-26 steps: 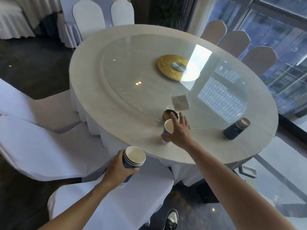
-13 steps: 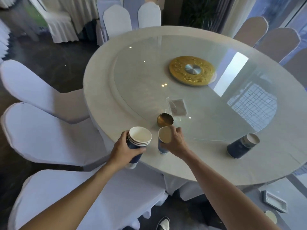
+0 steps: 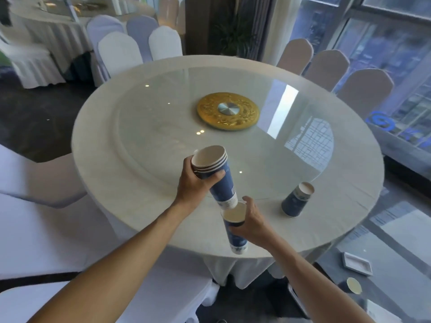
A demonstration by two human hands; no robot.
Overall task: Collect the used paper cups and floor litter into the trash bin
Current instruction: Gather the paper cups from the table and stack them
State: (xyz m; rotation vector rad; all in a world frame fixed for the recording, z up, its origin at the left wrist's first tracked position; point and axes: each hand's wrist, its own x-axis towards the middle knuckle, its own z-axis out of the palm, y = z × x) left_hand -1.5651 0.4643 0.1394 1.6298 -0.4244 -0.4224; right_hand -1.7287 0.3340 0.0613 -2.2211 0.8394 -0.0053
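Note:
My left hand (image 3: 192, 183) grips a stack of blue paper cups (image 3: 215, 176), tilted with its white mouths up and left. The stack's base touches the mouth of a single blue cup (image 3: 235, 229), which my right hand (image 3: 253, 223) holds over the near edge of the round table (image 3: 105, 145). Another blue paper cup (image 3: 296, 200) lies tipped on the table at the right. On the floor at lower right lie a white tray-like piece (image 3: 356, 264) and a small round cup (image 3: 353, 285).
A glass turntable with a gold centre disc (image 3: 228, 111) covers most of the table. White-covered chairs (image 3: 35, 229) crowd the left and near side, more chairs stand behind the table. Windows run along the right. A second set table (image 3: 46, 22) stands far left.
My right hand lifted the single cup off the table and drew it toward me. My left hand raised and tilted the stack, bringing its base onto that cup's mouth. The view shifted left.

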